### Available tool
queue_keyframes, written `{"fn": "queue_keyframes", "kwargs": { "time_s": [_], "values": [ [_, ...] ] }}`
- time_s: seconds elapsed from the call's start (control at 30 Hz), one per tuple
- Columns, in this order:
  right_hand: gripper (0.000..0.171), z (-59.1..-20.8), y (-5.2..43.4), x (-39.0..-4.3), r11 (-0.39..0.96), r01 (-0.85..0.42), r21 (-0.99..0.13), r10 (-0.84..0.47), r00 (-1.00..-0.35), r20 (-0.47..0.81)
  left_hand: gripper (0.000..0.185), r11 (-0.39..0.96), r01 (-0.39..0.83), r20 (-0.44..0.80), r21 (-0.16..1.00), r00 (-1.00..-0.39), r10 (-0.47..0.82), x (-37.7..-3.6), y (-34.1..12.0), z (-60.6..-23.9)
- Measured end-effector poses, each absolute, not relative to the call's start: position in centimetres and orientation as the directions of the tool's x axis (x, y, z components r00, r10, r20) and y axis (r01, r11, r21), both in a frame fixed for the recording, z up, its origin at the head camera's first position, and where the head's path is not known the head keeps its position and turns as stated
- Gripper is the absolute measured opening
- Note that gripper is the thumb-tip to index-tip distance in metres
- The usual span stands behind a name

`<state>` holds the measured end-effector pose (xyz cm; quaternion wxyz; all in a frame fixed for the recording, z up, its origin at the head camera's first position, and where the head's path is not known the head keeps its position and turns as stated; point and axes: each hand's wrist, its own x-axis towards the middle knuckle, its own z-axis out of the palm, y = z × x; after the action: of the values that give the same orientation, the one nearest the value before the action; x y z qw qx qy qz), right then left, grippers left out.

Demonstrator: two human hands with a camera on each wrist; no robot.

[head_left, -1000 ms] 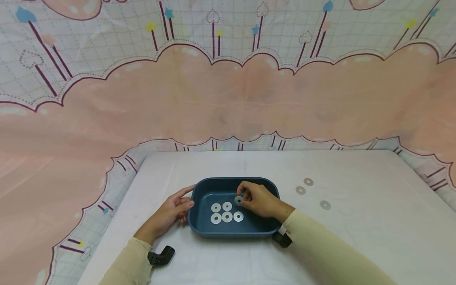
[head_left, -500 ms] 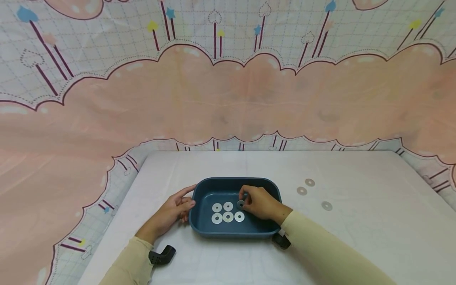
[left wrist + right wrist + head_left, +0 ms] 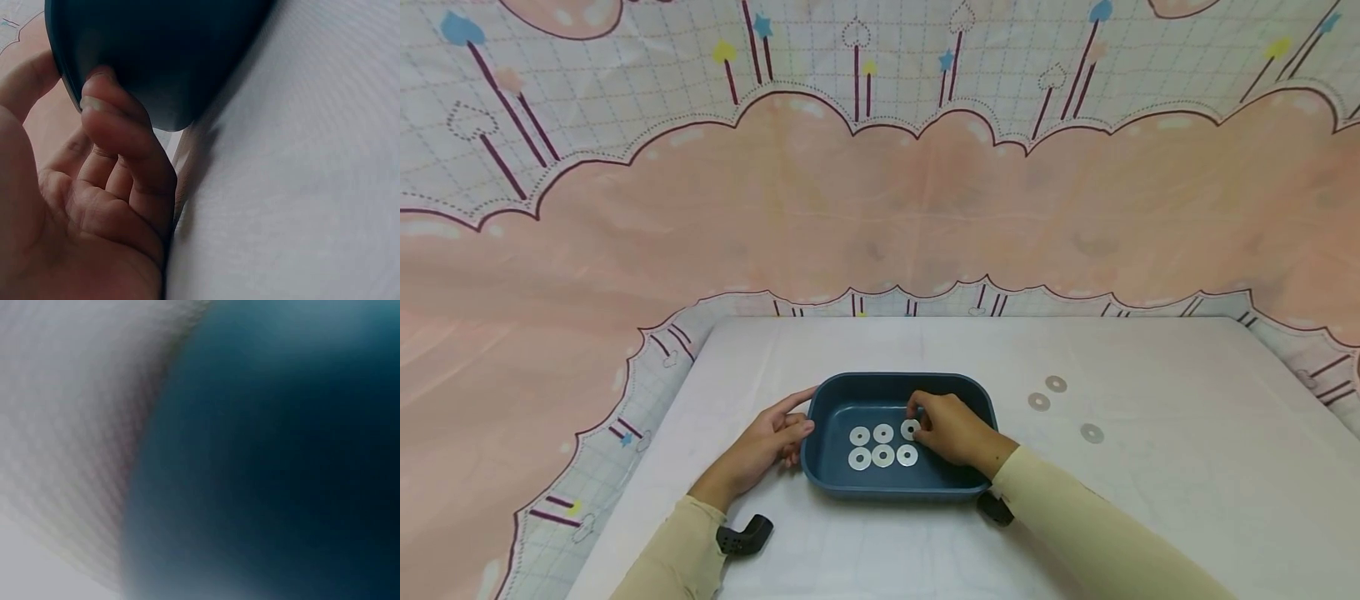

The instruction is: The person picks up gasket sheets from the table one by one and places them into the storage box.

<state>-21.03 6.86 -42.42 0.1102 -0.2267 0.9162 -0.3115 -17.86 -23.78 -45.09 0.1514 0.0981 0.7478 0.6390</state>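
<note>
A dark blue rectangular tray [image 3: 880,482] stands on the white table, with several flat, silvery washers [image 3: 853,458] laid out in two rows on its floor. My left hand [image 3: 767,440] holds the tray's left side, thumb and index finger at the rim; in the left wrist view its curled fingers [image 3: 147,156] meet the tray wall. Inside the tray, my right hand [image 3: 955,427] pinches a washer [image 3: 907,425] at the right end of the back row. That washer looks flat, partly covered by the fingertips. The right wrist view shows only blurred tray and cloth.
Three more washers [image 3: 1092,433] lie on the white tabletop [image 3: 1165,483] to the right of the tray. A black device [image 3: 745,535] sits at the left wrist, another [image 3: 996,508] by the right. Behind hangs a printed pink and white cloth [image 3: 880,208].
My right hand has lowered slightly with the washer, which turned from tilted and grey to flat and bright beside the back row. The left hand stays at the tray.
</note>
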Motion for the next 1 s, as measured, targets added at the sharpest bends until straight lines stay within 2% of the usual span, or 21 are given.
{"fn": "queue_keyframes", "kwargs": {
  "time_s": [0.3,0.47,0.7,1.0],
  "values": [
    [0.020,-42.4,6.9,-21.1,0.705,-0.324,-0.631,-0.474,-0.877,-0.079,0.064,0.160,-0.034,-0.088,0.986,-0.933,0.348,-17.8,-23.6,-44.9],
    [0.020,-42.2,7.0,-21.1,0.687,-0.349,-0.637,-0.487,-0.872,-0.047,0.063,0.147,-0.030,-0.081,0.989,-0.932,0.354,-17.8,-23.6,-45.0],
    [0.019,-41.7,7.3,-21.1,0.640,-0.430,-0.637,-0.489,-0.867,0.094,0.063,0.133,-0.034,-0.080,0.991,-0.930,0.358,-18.0,-23.7,-45.3],
    [0.024,-39.3,9.2,-19.6,0.632,-0.440,-0.638,-0.366,-0.895,0.255,0.063,0.148,-0.038,-0.089,0.988,-0.931,0.353,-17.9,-23.7,-45.2]
  ]
}}
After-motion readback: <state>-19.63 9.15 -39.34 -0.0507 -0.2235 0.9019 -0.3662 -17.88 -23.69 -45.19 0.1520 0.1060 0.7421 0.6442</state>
